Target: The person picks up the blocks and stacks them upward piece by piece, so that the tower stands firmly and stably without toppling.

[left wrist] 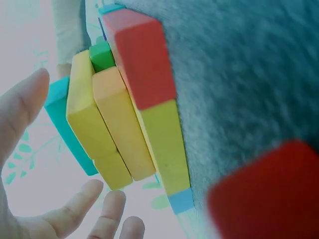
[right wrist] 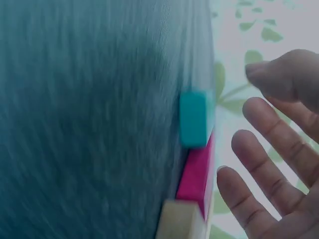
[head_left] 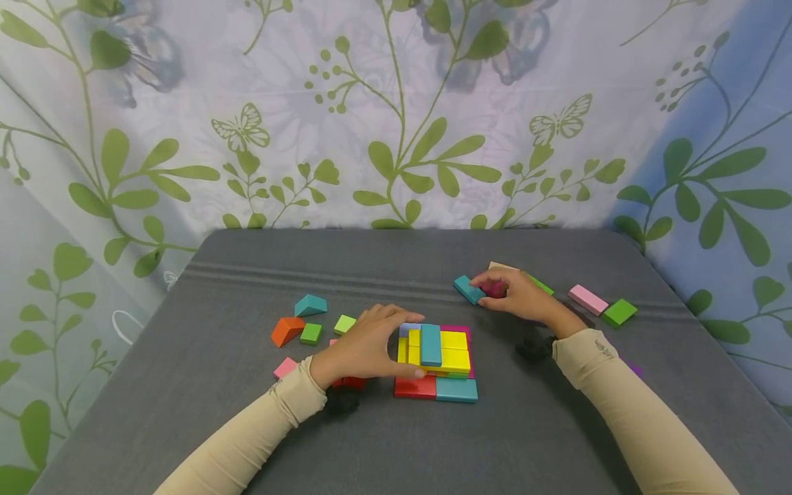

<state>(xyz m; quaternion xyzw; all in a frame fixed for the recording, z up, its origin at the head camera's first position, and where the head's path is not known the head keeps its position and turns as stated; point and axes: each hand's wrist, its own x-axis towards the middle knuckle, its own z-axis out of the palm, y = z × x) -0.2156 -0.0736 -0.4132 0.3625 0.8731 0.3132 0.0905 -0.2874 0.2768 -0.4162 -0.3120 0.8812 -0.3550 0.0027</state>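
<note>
A layered stack of wooden blocks stands mid-table in the head view, with a teal block (head_left: 430,345) lying across yellow blocks (head_left: 456,361) on top. Its base shows a red block (head_left: 414,388) and another teal block (head_left: 456,392) at the front. My left hand (head_left: 365,347) is spread at the stack's left side; in the left wrist view its fingers are apart from the yellow blocks (left wrist: 82,104). Farther right, my right hand (head_left: 516,295) hovers over a loose teal block (head_left: 468,290). The right wrist view shows its fingers holding nothing, beside that block and a magenta block (right wrist: 196,174).
To the left lie an orange block (head_left: 287,331), a teal roof-shaped block (head_left: 311,305) and small green (head_left: 311,334) and pink (head_left: 285,368) pieces. At right are a pink block (head_left: 588,300) and a green one (head_left: 619,313). A leaf-patterned curtain (head_left: 278,137) hangs behind the grey table.
</note>
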